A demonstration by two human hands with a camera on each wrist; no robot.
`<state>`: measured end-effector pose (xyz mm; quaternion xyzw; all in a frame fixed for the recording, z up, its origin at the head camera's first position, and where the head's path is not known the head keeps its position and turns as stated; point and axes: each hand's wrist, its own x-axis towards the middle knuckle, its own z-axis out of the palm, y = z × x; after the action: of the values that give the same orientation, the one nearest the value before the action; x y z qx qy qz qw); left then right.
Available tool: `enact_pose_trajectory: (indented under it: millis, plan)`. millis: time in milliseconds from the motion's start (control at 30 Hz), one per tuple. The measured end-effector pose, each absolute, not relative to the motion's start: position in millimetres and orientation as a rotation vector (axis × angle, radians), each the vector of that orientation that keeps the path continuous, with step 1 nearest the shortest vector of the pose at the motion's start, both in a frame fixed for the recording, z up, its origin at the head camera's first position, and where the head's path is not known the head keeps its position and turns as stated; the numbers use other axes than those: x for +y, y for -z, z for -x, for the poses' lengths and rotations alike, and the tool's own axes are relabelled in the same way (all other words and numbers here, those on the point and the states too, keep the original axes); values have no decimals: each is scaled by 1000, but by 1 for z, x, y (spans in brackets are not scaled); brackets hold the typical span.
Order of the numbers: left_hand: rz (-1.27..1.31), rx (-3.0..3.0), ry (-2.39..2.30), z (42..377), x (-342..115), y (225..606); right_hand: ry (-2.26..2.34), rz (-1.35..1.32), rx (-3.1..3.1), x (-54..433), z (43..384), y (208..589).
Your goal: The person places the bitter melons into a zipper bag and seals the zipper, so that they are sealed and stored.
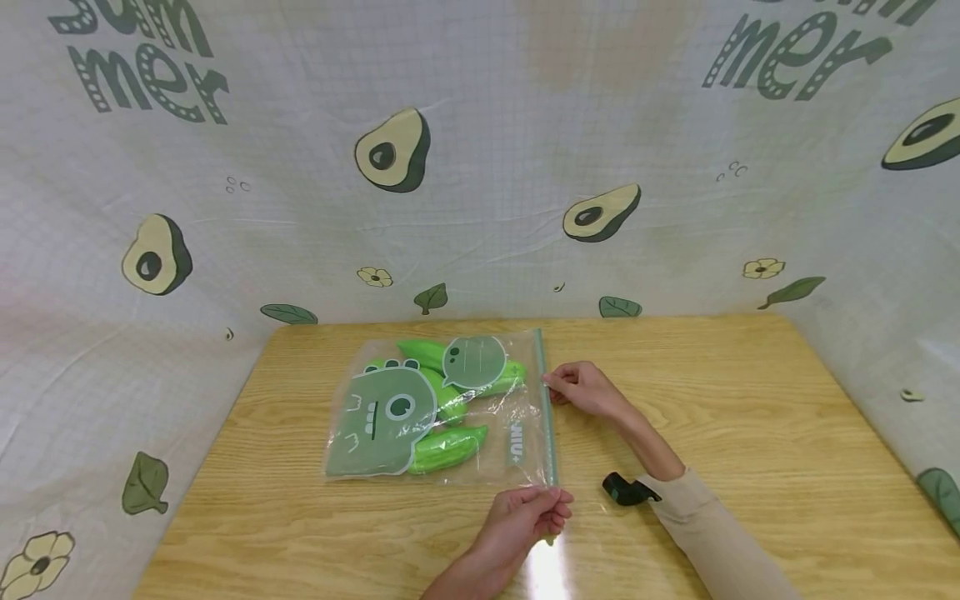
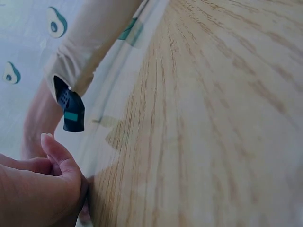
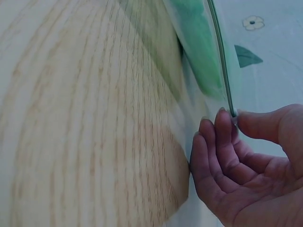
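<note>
A clear zip bag (image 1: 360,433) printed with a green one-eyed monster lies flat on the table. Several bright green cucumber-like vegetables (image 1: 450,450) are inside it, partly covered by the print. Along its right side runs a green zip strip (image 1: 548,433). My left hand (image 1: 517,527) pinches the near end of that strip; in the left wrist view the same hand (image 2: 42,189) hides what it holds. Farther up, my right hand (image 1: 588,390) pinches a small pale slider (image 3: 234,117) on the strip between thumb and fingertips.
The wooden table (image 1: 750,417) meets a hanging cloth (image 1: 480,208) with avocado prints at the back and sides. A black wrist device (image 1: 626,490) sticks out of the right sleeve (image 1: 720,533), above the table.
</note>
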<state>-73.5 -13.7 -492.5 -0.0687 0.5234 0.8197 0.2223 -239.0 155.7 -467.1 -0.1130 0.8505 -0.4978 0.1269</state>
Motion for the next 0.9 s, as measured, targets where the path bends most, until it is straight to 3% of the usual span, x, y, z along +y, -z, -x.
enact_pose_trajectory:
  millis: [900]
  plan:
    - [194, 1443, -2260, 75, -14, 494, 1484, 252, 2463, 152, 256, 470]
